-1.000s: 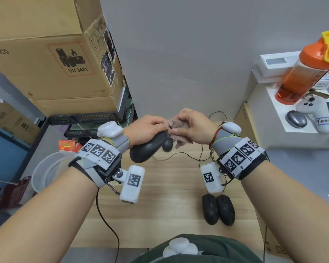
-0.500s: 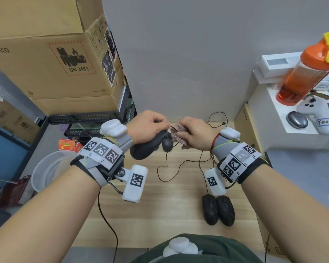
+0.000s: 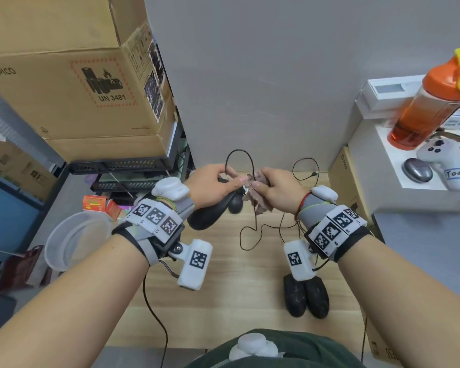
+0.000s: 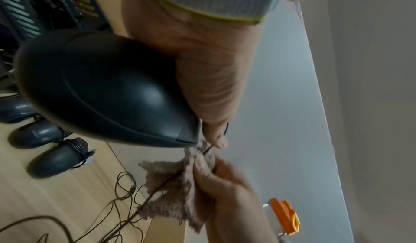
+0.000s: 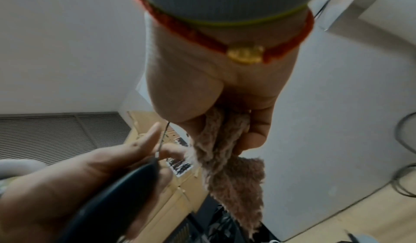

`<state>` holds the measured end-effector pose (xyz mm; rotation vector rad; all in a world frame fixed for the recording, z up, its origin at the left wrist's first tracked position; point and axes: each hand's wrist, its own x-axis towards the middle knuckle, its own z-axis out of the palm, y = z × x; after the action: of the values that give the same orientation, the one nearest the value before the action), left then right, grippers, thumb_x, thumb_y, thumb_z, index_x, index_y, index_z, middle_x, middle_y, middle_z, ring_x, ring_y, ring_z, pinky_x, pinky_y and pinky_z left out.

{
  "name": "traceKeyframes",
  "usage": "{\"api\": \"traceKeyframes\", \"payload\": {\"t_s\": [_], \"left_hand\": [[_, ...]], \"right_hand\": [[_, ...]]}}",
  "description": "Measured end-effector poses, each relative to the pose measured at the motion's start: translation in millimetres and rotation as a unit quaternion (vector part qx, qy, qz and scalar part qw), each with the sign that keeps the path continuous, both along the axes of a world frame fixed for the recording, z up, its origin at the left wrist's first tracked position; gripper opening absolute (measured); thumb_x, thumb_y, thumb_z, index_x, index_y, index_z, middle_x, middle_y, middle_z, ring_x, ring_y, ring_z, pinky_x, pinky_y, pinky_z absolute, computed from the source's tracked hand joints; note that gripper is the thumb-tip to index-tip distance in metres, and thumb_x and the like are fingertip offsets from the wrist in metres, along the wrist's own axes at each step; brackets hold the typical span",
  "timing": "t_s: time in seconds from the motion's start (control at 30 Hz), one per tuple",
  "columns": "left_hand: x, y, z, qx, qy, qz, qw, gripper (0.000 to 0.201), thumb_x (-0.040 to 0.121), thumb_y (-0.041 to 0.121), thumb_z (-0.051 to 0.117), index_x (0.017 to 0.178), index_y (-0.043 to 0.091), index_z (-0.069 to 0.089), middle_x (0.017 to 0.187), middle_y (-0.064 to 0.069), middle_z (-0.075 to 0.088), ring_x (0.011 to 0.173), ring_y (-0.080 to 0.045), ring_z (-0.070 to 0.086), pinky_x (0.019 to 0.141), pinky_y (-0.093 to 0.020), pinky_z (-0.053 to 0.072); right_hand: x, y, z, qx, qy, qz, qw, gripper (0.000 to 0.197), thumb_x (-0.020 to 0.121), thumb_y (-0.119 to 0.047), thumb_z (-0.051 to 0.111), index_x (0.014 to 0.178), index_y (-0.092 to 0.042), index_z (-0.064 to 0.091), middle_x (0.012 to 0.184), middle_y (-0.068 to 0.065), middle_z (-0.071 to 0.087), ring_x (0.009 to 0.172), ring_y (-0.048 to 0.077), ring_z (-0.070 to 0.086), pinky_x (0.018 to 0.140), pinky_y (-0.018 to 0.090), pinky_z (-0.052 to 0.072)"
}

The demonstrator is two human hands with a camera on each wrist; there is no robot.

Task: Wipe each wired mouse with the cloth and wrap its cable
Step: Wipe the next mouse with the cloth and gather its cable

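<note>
The fingers (image 4: 217, 140) of the left hand (image 3: 210, 187) curl round a black wired mouse (image 3: 209, 212), held above the far part of the wooden tabletop (image 3: 231, 288) with its rounded back toward the person; thumb and forefinger pinch the thin black cable (image 3: 239, 158) just where it leaves the mouse's nose. The fingers (image 5: 254, 131) of the right hand (image 3: 276, 188), touching or nearly touching the left, are closed on a bunched brown fluffy cloth (image 4: 178, 184), and the cable runs through the cloth within that grip. Above the two hands the cable arches in a loop; below the right hand it hangs down and lies in loose bends on the tabletop. A second dark mouse (image 3: 235, 204) rests on the tabletop beneath the hands, near the far edge. Near the right edge, closer to the person, two more black mice (image 3: 306, 297) lie side by side, touching; the left wrist view shows cable wound round one of them (image 4: 58, 156). Another loose cable (image 3: 306, 168) loops near the far right corner. Off the right edge stands a white box (image 3: 377, 155) carrying an orange bottle (image 3: 430, 102), a white game controller (image 3: 446, 160) and a grey mouse (image 3: 417, 170). To the left are large cardboard boxes (image 3: 72, 83) and a clear plastic tub (image 3: 75, 240).
</note>
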<state>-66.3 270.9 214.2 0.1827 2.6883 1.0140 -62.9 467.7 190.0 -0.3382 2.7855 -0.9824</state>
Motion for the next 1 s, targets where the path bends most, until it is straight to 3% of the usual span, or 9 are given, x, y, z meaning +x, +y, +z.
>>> {"api": "traceKeyframes", "payload": {"t_s": [0.17, 0.23, 0.33, 0.43, 0.5, 0.67, 0.73, 0.83, 1.0], "left_hand": [[4.8, 17.0, -6.2, 0.034, 0.048, 0.027, 0.998, 0.028, 0.094, 0.058, 0.062, 0.1, 0.034, 0.077, 0.069, 0.011, 0.069, 0.073, -0.007, 0.063, 0.07, -0.026, 0.044], [3.7, 17.3, -9.4, 0.066, 0.068, 0.058, 0.994, 0.025, 0.096, 0.053, 0.063, 0.091, 0.035, 0.08, 0.077, 0.006, 0.076, 0.082, -0.015, 0.069, 0.078, -0.03, 0.052], [-0.6, 15.1, -9.2, 0.146, 0.068, 0.083, 0.983, 0.024, 0.097, 0.043, 0.066, 0.079, 0.034, 0.078, 0.07, 0.009, 0.075, 0.073, -0.01, 0.069, 0.078, -0.031, 0.053], [-1.0, 15.6, -4.7, 0.196, 0.003, 0.014, 0.98, 0.016, 0.099, 0.03, 0.067, 0.09, 0.022, 0.078, 0.07, 0.015, 0.074, 0.066, 0.003, 0.065, 0.079, -0.027, 0.052], [-1.5, 14.9, -4.9, 0.169, -0.006, -0.019, 0.985, 0.011, 0.095, 0.03, 0.071, 0.094, 0.021, 0.078, 0.081, 0.009, 0.076, 0.073, -0.003, 0.066, 0.085, -0.029, 0.053], [0.6, 14.4, -3.8, 0.195, 0.002, 0.006, 0.981, 0.026, 0.096, 0.027, 0.071, 0.073, 0.017, 0.067, 0.064, 0.01, 0.067, 0.061, -0.005, 0.059, 0.072, -0.026, 0.049], [1.8, 13.3, -1.4, 0.189, -0.018, -0.02, 0.982, 0.022, 0.095, 0.03, 0.071, 0.081, 0.014, 0.071, 0.069, 0.007, 0.07, 0.061, -0.007, 0.062, 0.073, -0.027, 0.052], [3.9, 11.5, 1.7, 0.125, -0.015, -0.061, 0.99, 0.01, 0.092, 0.03, 0.076, 0.09, 0.02, 0.075, 0.068, 0.013, 0.068, 0.061, 0.001, 0.06, 0.069, -0.016, 0.047], [1.3, 10.3, 1.9, 0.082, 0.016, -0.023, 0.996, 0.021, 0.091, 0.034, 0.075, 0.08, 0.017, 0.07, 0.07, 0.009, 0.07, 0.064, -0.007, 0.062, 0.068, -0.022, 0.05]], "right_hand": [[0.7, -15.2, 8.9, 0.026, -0.001, 0.07, 0.997, 0.028, 0.097, -0.018, 0.051, 0.069, -0.022, 0.049, 0.063, -0.009, 0.056, 0.068, 0.018, 0.051, 0.053, 0.012, 0.032], [-1.2, -17.6, 6.1, 0.025, -0.007, 0.071, 0.997, 0.022, 0.096, -0.018, 0.053, 0.075, -0.022, 0.048, 0.069, -0.004, 0.056, 0.072, 0.019, 0.051, 0.06, 0.022, 0.035], [-2.6, -17.7, -2.1, 0.016, -0.024, 0.072, 0.997, 0.016, 0.097, -0.021, 0.054, 0.081, -0.019, 0.052, 0.072, -0.005, 0.058, 0.074, 0.019, 0.054, 0.065, 0.027, 0.034], [-2.2, -15.9, -9.3, 0.006, -0.046, 0.087, 0.995, 0.033, 0.096, -0.017, 0.049, 0.066, -0.013, 0.063, 0.054, -0.01, 0.062, 0.067, 0.008, 0.064, 0.067, 0.025, 0.046], [-2.4, -16.9, -12.0, 0.013, -0.039, 0.094, 0.995, 0.033, 0.095, -0.017, 0.049, 0.065, -0.015, 0.062, 0.054, -0.009, 0.061, 0.073, 0.016, 0.067, 0.071, 0.03, 0.05], [-0.8, -19.5, -12.7, -0.016, -0.035, 0.096, 0.995, 0.032, 0.095, -0.018, 0.052, 0.064, -0.023, 0.058, 0.057, -0.011, 0.061, 0.068, 0.01, 0.064, 0.067, 0.027, 0.049], [-1.0, -16.6, -14.8, -0.013, -0.032, 0.086, 0.996, 0.025, 0.096, -0.02, 0.053, 0.072, -0.021, 0.061, 0.065, -0.005, 0.062, 0.071, 0.014, 0.063, 0.067, 0.028, 0.047], [0.7, -11.8, -17.7, -0.048, -0.026, 0.078, 0.995, 0.011, 0.096, -0.019, 0.053, 0.094, -0.017, 0.064, 0.064, -0.006, 0.062, 0.06, 0.002, 0.056, 0.06, 0.021, 0.04], [0.0, -11.7, -23.5, -0.042, -0.05, 0.071, 0.995, 0.017, 0.094, -0.033, 0.06, 0.084, -0.02, 0.062, 0.07, -0.007, 0.067, 0.063, 0.005, 0.059, 0.056, 0.014, 0.038]]}}
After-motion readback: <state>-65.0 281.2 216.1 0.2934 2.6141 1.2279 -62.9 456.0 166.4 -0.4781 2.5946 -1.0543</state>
